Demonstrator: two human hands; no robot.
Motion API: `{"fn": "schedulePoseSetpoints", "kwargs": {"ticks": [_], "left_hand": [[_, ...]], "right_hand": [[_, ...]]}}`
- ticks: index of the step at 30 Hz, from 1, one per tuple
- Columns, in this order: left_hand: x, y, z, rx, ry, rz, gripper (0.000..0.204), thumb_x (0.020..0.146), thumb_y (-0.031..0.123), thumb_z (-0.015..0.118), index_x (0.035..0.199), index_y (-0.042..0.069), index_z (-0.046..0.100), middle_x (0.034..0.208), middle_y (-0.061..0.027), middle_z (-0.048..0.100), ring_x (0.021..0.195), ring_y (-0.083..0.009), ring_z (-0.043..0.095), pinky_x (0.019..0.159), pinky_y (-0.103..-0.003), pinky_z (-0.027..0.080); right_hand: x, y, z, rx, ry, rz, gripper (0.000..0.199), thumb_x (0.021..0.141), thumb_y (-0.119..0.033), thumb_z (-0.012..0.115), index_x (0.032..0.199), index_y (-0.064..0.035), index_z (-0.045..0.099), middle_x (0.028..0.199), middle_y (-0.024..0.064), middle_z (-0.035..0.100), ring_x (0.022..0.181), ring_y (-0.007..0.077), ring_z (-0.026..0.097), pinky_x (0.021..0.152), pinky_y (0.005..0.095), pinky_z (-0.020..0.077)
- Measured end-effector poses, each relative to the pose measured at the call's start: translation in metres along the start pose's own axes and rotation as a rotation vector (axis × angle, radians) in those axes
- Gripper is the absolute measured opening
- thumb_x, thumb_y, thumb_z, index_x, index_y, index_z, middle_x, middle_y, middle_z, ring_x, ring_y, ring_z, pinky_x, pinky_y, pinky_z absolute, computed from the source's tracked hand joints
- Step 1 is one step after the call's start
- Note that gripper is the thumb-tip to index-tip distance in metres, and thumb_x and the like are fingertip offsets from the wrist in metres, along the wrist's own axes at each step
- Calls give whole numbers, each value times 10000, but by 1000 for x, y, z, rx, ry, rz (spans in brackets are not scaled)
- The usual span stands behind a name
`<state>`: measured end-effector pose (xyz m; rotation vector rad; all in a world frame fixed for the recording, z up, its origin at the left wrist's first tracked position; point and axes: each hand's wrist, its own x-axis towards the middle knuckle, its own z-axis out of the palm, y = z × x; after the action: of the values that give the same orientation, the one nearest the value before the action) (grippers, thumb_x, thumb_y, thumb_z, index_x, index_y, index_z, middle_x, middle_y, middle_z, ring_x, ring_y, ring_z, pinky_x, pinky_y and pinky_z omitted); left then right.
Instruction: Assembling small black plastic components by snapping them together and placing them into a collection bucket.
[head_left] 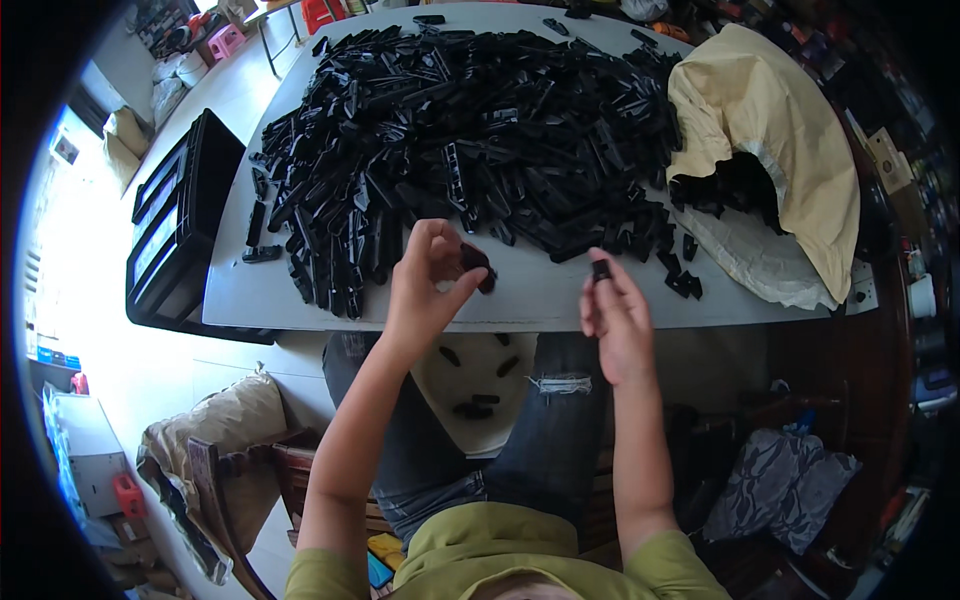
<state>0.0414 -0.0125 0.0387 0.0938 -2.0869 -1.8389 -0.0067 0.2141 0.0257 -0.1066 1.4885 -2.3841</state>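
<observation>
My left hand [428, 285] is over the near edge of the table, its thumb and fingers closed around a dark plastic part [480, 268]. To its right my right hand [618, 312] is closed, pinching a small black plastic piece [601, 270] at its fingertips. The two hands are apart. Beyond them spreads a wide pile of black plastic parts [450, 130], many of them long and narrow. Between my knees sits a pale tub [478, 432] with several black pieces [508, 366] at its bottom.
The grey table [540, 300] carries the pile. At right lies a torn yellowish sack [765, 110] with black parts in its mouth. A black crate [190, 215] stands off the table's left edge. Another sack [215, 425] rests at the lower left by a wooden chair [205, 470].
</observation>
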Motion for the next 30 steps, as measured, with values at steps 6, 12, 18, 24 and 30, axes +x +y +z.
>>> {"fn": "schedulePoseSetpoints", "kwargs": {"ticks": [6, 12, 18, 24, 30], "left_hand": [[-13, -10, 2, 253, -223, 45, 275, 759, -45, 728, 1026, 0, 680, 1031, -93, 675, 930, -177, 652, 809, -276, 520], [-8, -12, -5, 397, -269, 78, 267, 682, 6, 777, 945, 18, 728, 985, -118, 677, 904, -251, 653, 798, -319, 521], [-5, -11, -6, 446, -357, 192, 284, 674, 28, 785, 952, 20, 728, 988, -120, 678, 913, -265, 649, 804, -357, 523], [3, 3, -16, 521, -518, 334, 261, 756, 36, 731, 1013, 5, 694, 969, -116, 650, 891, -268, 636, 779, -364, 520], [52, 4, 43, 962, -123, 464, 246, 811, 41, 647, 1055, 49, 676, 982, -74, 539, 914, -248, 565, 772, -344, 496]], "right_hand": [[2, 19, 15, -798, -192, -373, 305, 824, -69, 715, 1119, -3, 671, 831, 28, 596, 704, 148, 559, 630, 269, 467], [12, 2, 9, -1254, -306, -566, 333, 669, -75, 794, 993, -43, 726, 875, 62, 591, 848, 229, 558, 748, 339, 476], [11, 17, 19, -1207, -351, -611, 319, 671, -77, 786, 980, -32, 724, 956, 50, 585, 932, 239, 542, 847, 368, 446], [13, -18, -20, -1161, 143, -649, 165, 901, -81, 597, 1014, -12, 696, 1015, 111, 582, 943, 237, 596, 800, 332, 484], [16, -25, -87, -1521, 548, -478, 322, 858, -121, 670, 1167, -45, 622, 1172, 124, 529, 1047, 322, 570, 892, 404, 467]]}}
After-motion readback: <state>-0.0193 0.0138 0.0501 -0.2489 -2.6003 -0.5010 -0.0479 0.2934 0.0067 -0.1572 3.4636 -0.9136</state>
